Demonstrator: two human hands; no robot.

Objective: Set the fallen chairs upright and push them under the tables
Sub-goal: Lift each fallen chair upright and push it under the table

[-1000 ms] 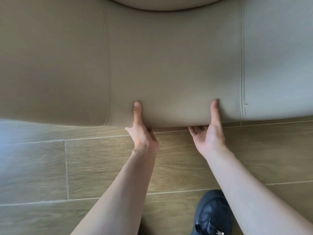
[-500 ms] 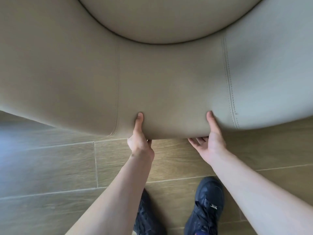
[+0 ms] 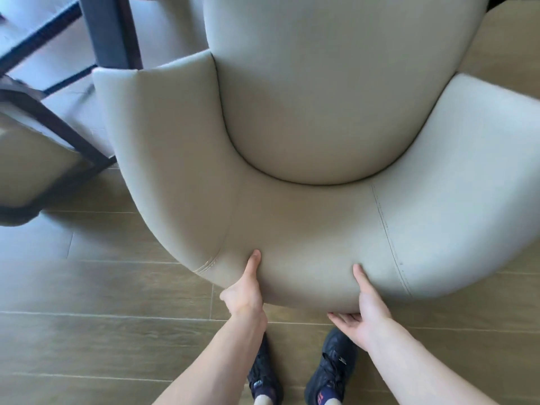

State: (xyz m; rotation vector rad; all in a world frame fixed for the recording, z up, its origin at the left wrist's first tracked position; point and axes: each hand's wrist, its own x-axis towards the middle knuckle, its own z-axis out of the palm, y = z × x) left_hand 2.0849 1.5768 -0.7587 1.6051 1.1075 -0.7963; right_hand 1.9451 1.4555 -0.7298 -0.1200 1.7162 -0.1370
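A beige upholstered chair (image 3: 306, 223) with a curved wrap-around back fills the middle of the view, seen from above, its seat cushion (image 3: 327, 92) facing up. My left hand (image 3: 244, 290) grips the top edge of the curved backrest, thumb on top and fingers under the rim. My right hand (image 3: 365, 311) holds the same edge a little to the right, thumb on top, fingers curled beneath. A dark table leg (image 3: 109, 30) stands at the upper left, just beyond the chair's left arm.
Another chair with a dark frame (image 3: 55, 133) and beige panel sits at the left, close to the beige chair's arm. Wood-look floor tiles (image 3: 102, 331) lie around me. My dark shoes (image 3: 330, 372) stand right behind the backrest.
The chair back has risen and moved away from me; more of the seat cushion and both arms now show. My feet have stepped in behind it. Both hands keep their grip.
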